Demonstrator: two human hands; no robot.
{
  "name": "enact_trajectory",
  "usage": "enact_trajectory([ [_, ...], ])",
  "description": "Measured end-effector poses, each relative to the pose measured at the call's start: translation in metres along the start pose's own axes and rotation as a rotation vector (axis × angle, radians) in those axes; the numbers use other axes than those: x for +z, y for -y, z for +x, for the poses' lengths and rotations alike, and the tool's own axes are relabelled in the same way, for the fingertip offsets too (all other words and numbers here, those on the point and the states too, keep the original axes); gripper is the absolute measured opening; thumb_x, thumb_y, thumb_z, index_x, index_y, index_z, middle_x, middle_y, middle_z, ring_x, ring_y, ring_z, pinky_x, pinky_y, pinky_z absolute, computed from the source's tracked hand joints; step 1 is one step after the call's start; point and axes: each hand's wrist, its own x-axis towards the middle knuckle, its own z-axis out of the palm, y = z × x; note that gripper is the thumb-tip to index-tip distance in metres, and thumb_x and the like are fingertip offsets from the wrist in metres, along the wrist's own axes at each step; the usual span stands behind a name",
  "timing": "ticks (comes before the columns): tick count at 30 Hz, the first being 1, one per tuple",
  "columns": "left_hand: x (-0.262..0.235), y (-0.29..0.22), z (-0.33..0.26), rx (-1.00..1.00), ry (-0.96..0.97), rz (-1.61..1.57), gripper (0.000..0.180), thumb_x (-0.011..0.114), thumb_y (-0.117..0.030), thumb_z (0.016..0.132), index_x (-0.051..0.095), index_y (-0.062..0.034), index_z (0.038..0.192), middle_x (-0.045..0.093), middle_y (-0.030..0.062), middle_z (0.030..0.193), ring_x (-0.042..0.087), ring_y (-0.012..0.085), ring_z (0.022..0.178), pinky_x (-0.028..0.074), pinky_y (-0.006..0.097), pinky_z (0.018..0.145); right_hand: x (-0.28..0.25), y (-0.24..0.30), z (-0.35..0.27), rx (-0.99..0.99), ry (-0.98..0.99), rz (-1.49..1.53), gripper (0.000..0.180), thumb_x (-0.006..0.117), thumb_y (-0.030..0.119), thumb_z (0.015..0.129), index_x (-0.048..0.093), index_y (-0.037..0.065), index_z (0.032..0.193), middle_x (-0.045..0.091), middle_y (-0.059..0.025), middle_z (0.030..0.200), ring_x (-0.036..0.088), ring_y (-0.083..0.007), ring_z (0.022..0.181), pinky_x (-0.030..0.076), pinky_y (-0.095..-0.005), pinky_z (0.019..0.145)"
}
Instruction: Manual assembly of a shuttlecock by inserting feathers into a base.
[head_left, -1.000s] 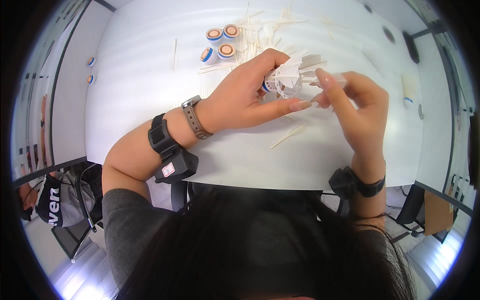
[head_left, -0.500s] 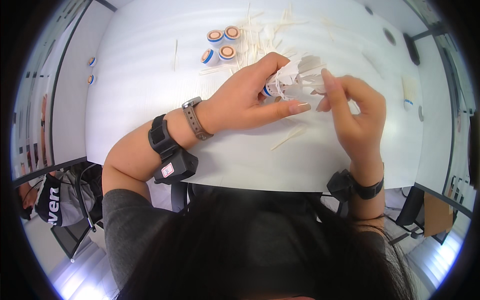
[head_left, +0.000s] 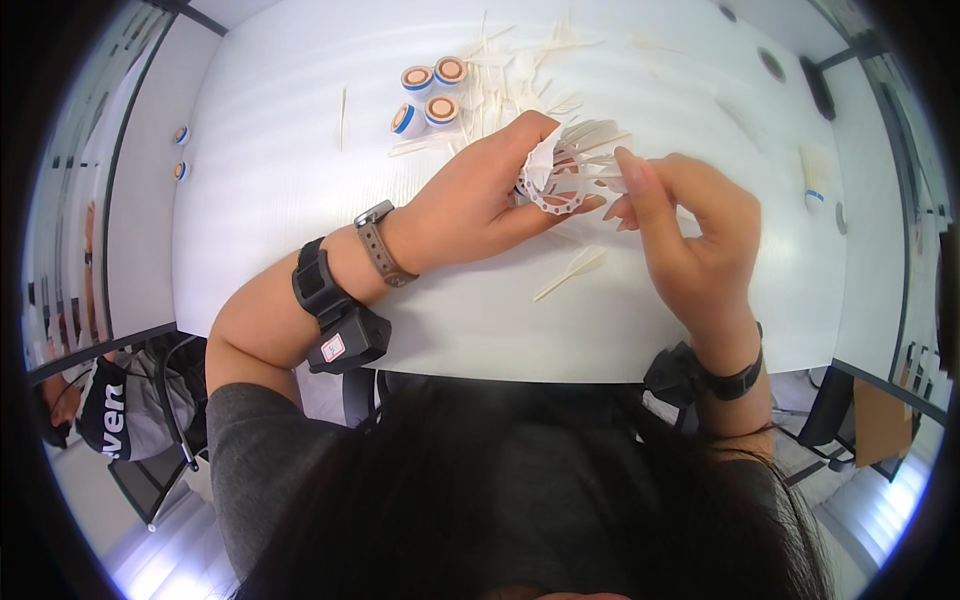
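My left hand (head_left: 485, 185) is wrapped round a partly feathered shuttlecock (head_left: 546, 172), its open end tilted up and to the right. A white ring with small holes shows along its rim, and several white feathers (head_left: 595, 140) stand in it. Most of its base is hidden by my fingers. My right hand (head_left: 700, 220) pinches a white feather (head_left: 608, 172) at the open side of the shuttlecock. On the table below my hands lies a loose feather (head_left: 570, 274).
Several shuttlecock heads (head_left: 441, 110) with tan tops and blue bands stand beyond my left hand. A pile of loose feathers (head_left: 500, 95) spreads beside them. Two more heads (head_left: 181, 135) sit at the far left. At the right lies a pale object with a blue band (head_left: 814, 185).
The shuttlecock has turned so that its perforated ring shows more. Both hands have shifted slightly left, and my left thumb now lies behind the ring.
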Motion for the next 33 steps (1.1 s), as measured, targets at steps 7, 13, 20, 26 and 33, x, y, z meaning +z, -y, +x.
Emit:
enact_trajectory([
  [7, -0.0006, 0.0001, 0.0000, -0.036, 0.002, -0.003, 0.044, 0.069, -0.021, 0.085, 0.047, -0.0011, 0.119, 0.061, 0.0191, 0.096, 0.062, 0.0322, 0.085, 0.050, 0.037, 0.071, -0.0002, -0.0009, -0.0002, -0.010, 0.003, -0.001, 0.013, 0.068, 0.006, 0.086, 0.066, 0.001, 0.075, 0.061, -0.0057, 0.062, 0.048, -0.0142, 0.049, 0.033, -0.0263, 0.043],
  [13, 0.0003, -0.0009, 0.0002, -0.024, 0.023, 0.016, 0.044, 0.068, -0.021, 0.085, 0.047, -0.0009, 0.119, 0.060, 0.0186, 0.098, 0.062, 0.0324, 0.086, 0.049, 0.037, 0.072, -0.0022, -0.0031, -0.0010, 0.044, 0.018, 0.020, 0.014, 0.067, 0.007, 0.087, 0.064, 0.001, 0.075, 0.058, -0.0048, 0.061, 0.044, -0.0132, 0.049, 0.031, -0.0265, 0.043],
  [20, -0.0011, -0.0054, 0.0001, -0.039, 0.040, 0.044, 0.046, 0.069, -0.015, 0.085, 0.047, -0.0007, 0.122, 0.059, 0.0121, 0.098, 0.059, 0.0241, 0.086, 0.048, 0.033, 0.075, -0.0032, -0.0015, 0.0002, -0.030, 0.007, -0.032, 0.012, 0.068, 0.006, 0.086, 0.064, 0.001, 0.076, 0.058, -0.0044, 0.062, 0.046, -0.0132, 0.049, 0.032, -0.0262, 0.044],
  [26, -0.0014, -0.0035, -0.0007, -0.024, 0.030, 0.070, 0.046, 0.071, -0.012, 0.084, 0.048, -0.0002, 0.122, 0.059, 0.0079, 0.097, 0.058, 0.0170, 0.086, 0.048, 0.029, 0.078, -0.0030, 0.0035, 0.0009, -0.069, 0.021, -0.096, 0.007, 0.067, 0.002, 0.084, 0.065, 0.000, 0.079, 0.059, -0.0074, 0.064, 0.051, -0.0186, 0.053, 0.038, -0.0285, 0.047],
  [33, -0.0019, -0.0048, 0.0005, 0.004, 0.022, 0.140, 0.045, 0.070, -0.011, 0.084, 0.048, -0.0003, 0.122, 0.058, 0.0092, 0.097, 0.058, 0.0197, 0.085, 0.048, 0.030, 0.076, -0.0039, 0.0042, 0.0012, -0.124, 0.027, -0.174, 0.004, 0.067, 0.001, 0.084, 0.066, 0.000, 0.081, 0.060, -0.0089, 0.066, 0.054, -0.0211, 0.055, 0.040, -0.0299, 0.049],
])
